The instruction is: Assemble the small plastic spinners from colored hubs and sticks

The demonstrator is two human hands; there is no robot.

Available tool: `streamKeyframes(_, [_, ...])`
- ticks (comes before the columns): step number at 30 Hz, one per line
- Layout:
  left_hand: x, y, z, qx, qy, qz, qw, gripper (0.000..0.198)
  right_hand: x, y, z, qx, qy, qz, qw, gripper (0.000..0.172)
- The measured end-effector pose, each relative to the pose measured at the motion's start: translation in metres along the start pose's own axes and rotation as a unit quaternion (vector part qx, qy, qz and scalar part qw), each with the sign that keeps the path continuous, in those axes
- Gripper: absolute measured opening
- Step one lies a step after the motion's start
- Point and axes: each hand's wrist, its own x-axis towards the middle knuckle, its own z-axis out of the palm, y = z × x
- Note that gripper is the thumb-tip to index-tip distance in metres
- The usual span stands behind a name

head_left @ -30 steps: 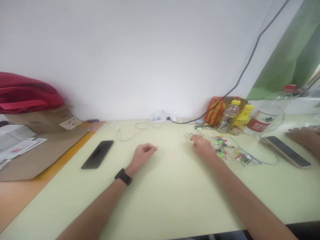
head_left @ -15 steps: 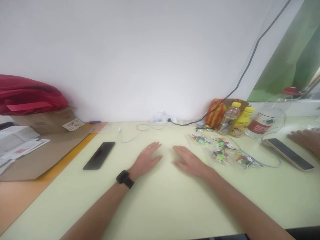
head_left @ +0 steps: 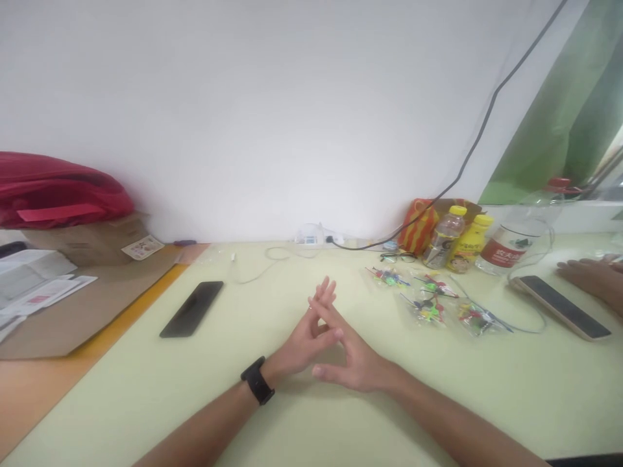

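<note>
My left hand (head_left: 300,342), with a black watch (head_left: 257,381) on its wrist, meets my right hand (head_left: 359,360) over the middle of the pale table (head_left: 302,428). The fingertips touch and cross, while the thumbs stick out apart. Neither hand holds any object; both have their fingers stretched out. Several clear packets of small colourful plastic parts (head_left: 429,308) lie to the right of my right hand. A black phone (head_left: 192,309) rests on the table to the left of my left hand.
Two yellow-capped bottles (head_left: 466,245), a large red-capped bottle (head_left: 506,250) and a striped bag (head_left: 417,227) stand at the back right. Another phone (head_left: 564,308) lies near another person's hand (head_left: 591,277). At left, cardboard (head_left: 92,295) carries papers; a red bag (head_left: 63,191) tops a box.
My two hands have come together from lying apart on the table; their fingers now touch and cross. The packets, phones and bottles have stayed in place.
</note>
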Motion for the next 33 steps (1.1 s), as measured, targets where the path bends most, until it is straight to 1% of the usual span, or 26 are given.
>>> streamKeyframes(2, [-0.002, -0.003, 0.004, -0.019, -0.016, -0.008, 1.0, 0.088, 0.0, 0.0, 0.002, 0.024, 0.009, 0.003, 1.0, 0.099])
streamKeyframes(4, [-0.003, -0.006, 0.006, -0.025, -0.047, -0.021, 0.998, 0.084, -0.001, 0.001, 0.002, 0.043, 0.004, 0.015, 0.999, 0.092])
streamKeyframes(6, [-0.004, -0.007, 0.007, -0.004, -0.088, -0.014, 0.996, 0.067, -0.001, 0.001, 0.003, 0.043, -0.011, 0.014, 0.999, 0.081])
streamKeyframes(8, [-0.004, -0.006, 0.007, 0.033, -0.134, 0.029, 0.99, 0.049, -0.002, 0.0, 0.006, 0.031, -0.024, -0.009, 0.999, 0.068])
streamKeyframes(10, [-0.005, -0.003, 0.009, 0.081, -0.158, 0.067, 0.982, 0.037, -0.002, -0.001, 0.012, 0.023, -0.016, -0.034, 0.999, 0.055])
streamKeyframes(11, [-0.006, -0.001, 0.01, 0.103, -0.154, 0.07, 0.98, 0.033, -0.002, -0.001, 0.016, 0.02, 0.0, -0.041, 0.999, 0.048])
streamKeyframes(13, [-0.008, 0.001, 0.012, 0.136, -0.118, 0.059, 0.982, 0.033, -0.002, 0.0, 0.023, 0.016, 0.042, -0.036, 0.998, 0.031])
streamKeyframes(14, [-0.008, 0.001, 0.014, 0.149, -0.093, 0.053, 0.983, 0.036, -0.002, 0.0, 0.026, 0.017, 0.059, -0.029, 0.998, 0.026])
streamKeyframes(15, [-0.009, 0.0, 0.015, 0.158, -0.072, 0.051, 0.984, 0.038, -0.001, 0.0, 0.029, 0.02, 0.07, -0.023, 0.997, 0.024])
streamKeyframes(17, [-0.009, -0.002, 0.016, 0.175, -0.047, 0.053, 0.982, 0.038, 0.001, -0.001, 0.031, 0.036, 0.075, -0.007, 0.997, 0.027])
streamKeyframes(18, [-0.009, -0.003, 0.017, 0.181, -0.045, 0.056, 0.981, 0.038, 0.002, -0.002, 0.031, 0.051, 0.078, 0.001, 0.996, 0.031])
streamKeyframes(20, [-0.008, -0.004, 0.016, 0.182, -0.05, 0.055, 0.98, 0.035, 0.005, -0.005, 0.028, 0.093, 0.092, 0.029, 0.991, 0.045])
streamKeyframes(22, [-0.006, -0.006, 0.014, 0.195, -0.046, 0.041, 0.979, 0.032, 0.007, -0.007, 0.021, 0.154, 0.093, 0.084, 0.98, 0.06])
streamKeyframes(25, [-0.006, -0.008, 0.01, 0.237, -0.06, 0.006, 0.97, 0.033, 0.009, -0.006, 0.008, 0.255, 0.044, 0.164, 0.952, 0.077])
streamKeyframes(27, [-0.006, -0.011, 0.008, 0.271, -0.068, -0.004, 0.96, 0.041, 0.008, -0.004, 0.001, 0.3, 0.013, 0.178, 0.937, 0.083])
streamKeyframes(29, [-0.005, -0.013, 0.006, 0.308, -0.047, 0.006, 0.95, 0.046, 0.008, -0.005, -0.004, 0.311, -0.001, 0.172, 0.935, 0.08])
streamKeyframes(30, [-0.004, -0.013, 0.006, 0.323, -0.029, 0.015, 0.946, 0.048, 0.008, -0.006, -0.006, 0.3, -0.008, 0.165, 0.939, 0.074])
streamKeyframes(31, [-0.003, -0.013, 0.004, 0.335, -0.016, 0.024, 0.942, 0.049, 0.008, -0.009, -0.008, 0.279, -0.015, 0.159, 0.947, 0.065])
streamKeyframes(33, [0.002, -0.012, 0.0, 0.355, -0.009, 0.041, 0.934, 0.049, 0.009, -0.012, -0.013, 0.214, -0.018, 0.153, 0.965, 0.045])
